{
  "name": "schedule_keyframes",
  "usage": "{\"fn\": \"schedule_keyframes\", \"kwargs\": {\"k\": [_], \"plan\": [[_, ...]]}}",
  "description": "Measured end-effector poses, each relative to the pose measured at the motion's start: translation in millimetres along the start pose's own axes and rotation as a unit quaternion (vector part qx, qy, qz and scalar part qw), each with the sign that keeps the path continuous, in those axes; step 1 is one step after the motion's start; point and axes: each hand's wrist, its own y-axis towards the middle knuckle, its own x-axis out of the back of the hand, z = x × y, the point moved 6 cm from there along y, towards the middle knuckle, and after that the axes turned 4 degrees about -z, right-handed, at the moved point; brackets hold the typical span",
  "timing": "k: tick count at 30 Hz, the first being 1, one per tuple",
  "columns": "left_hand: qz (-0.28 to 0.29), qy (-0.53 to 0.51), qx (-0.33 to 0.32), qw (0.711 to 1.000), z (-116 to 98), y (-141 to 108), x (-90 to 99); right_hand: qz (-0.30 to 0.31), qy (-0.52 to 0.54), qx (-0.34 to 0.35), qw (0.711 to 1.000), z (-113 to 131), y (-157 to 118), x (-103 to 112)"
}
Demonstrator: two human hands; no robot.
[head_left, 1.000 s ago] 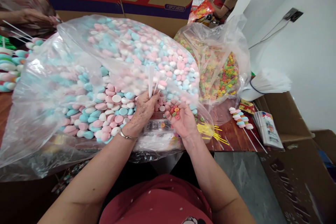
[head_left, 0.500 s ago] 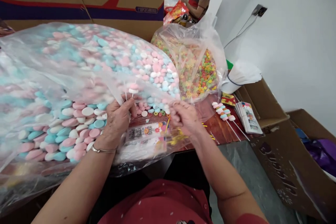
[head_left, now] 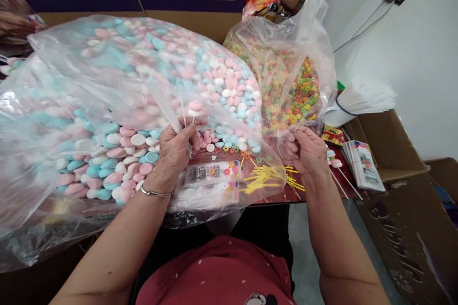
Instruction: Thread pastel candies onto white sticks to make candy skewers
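Observation:
My left hand (head_left: 175, 150) is closed round a thin white stick with a pink and a white marshmallow (head_left: 194, 108) threaded near its top; other thin white strips or sticks show beside it, and a fold of clear plastic lies against this hand. My right hand (head_left: 306, 148) pinches the edge of the large clear plastic bag (head_left: 150, 88) and holds it out to the right. Pink, white and blue marshmallows (head_left: 125, 152) fill that bag. Its stretched film covers printed packets (head_left: 211, 178) and yellow twist ties (head_left: 263, 176). Finished marshmallow skewers (head_left: 335, 163) lie partly hidden behind my right hand.
Behind stands a clear bag of coloured rings (head_left: 282, 76). To the right are a bundle of white sheets (head_left: 368, 97), rubber-banded printed cards (head_left: 363, 164) and open cardboard boxes (head_left: 390, 152). A large carton (head_left: 200, 14) blocks the back. Other people work at upper left and upper right.
My right hand has moved right, drawing the bag's edge out over the packets and twist ties. My left hand keeps its hold on the stick. The view has shifted somewhat.

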Motion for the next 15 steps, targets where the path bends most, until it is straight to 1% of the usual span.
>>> {"fn": "schedule_keyframes", "kwargs": {"k": [2, 4, 5, 6, 7, 8, 10, 11, 13, 15], "plan": [[-0.001, 0.017, 0.001, 1.000, 0, 0, -0.1, -0.007, -0.003, 0.010, 1.000, 1, -3, 7], [-0.003, 0.027, 0.002, 1.000, 1, 0, -0.5, -0.009, -0.042, 0.045, 0.998, 6, -12, 8], [-0.003, 0.030, 0.002, 1.000, 1, 0, -0.9, 0.004, -0.075, 0.065, 0.995, 9, -19, 3], [-0.004, 0.030, 0.002, 1.000, 1, 0, -1.3, 0.032, -0.115, 0.085, 0.989, 10, -26, -6], [-0.003, 0.029, 0.002, 1.000, 2, 0, -1.6, 0.078, -0.163, 0.104, 0.978, 10, -33, -19], [-0.003, 0.029, 0.002, 1.000, 2, 1, -1.8, 0.140, -0.214, 0.120, 0.959, 7, -39, -35], [-0.004, 0.025, 0.003, 1.000, 3, 1, -1.7, 0.263, -0.318, 0.148, 0.899, -8, -49, -70], [-0.005, 0.020, 0.003, 1.000, 3, 1, -1.3, 0.290, -0.374, 0.161, 0.866, -17, -50, -83], [-0.008, 0.008, 0.003, 1.000, 4, 1, -0.3, 0.284, -0.501, 0.171, 0.799, -38, -43, -100], [-0.007, 0.004, 0.007, 1.000, 6, 1, 0.7, 0.271, -0.606, 0.172, 0.728, -56, -35, -110]]}}
